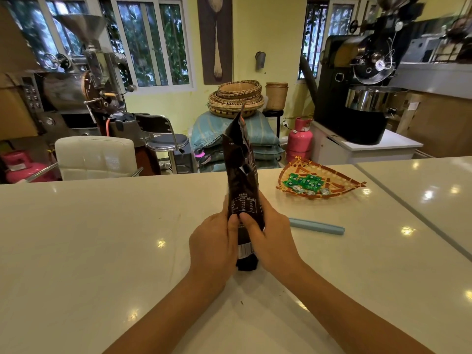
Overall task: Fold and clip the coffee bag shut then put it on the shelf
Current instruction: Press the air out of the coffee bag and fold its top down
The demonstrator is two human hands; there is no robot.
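Both my hands wrap the coffee bag (242,190), which stands upright on the white counter (102,238) right in front of me. My left hand (213,245) grips its left side, thumb pressed flat on the printed back panel; my right hand (270,235) grips the right side, its thumb touching the left one on the bag. The rest of my fingers curl round the far face, hidden behind the dark foil. The bag's base sits between my wrists, partly covered by my palms. Its top is open and unfolded, rising to a crumpled point that tilts slightly right. The small print on the panel is too fine to read, and a barcode peeks out between my thumbs and the base.

Just beside my right hand, on the counter, lies the pale blue clip (316,226), a long bar whose near end is cut off behind my hand. Further back to the right sits a woven tray (342,183) holding green wrapped sweets (305,182). I cannot make out a shelf from here
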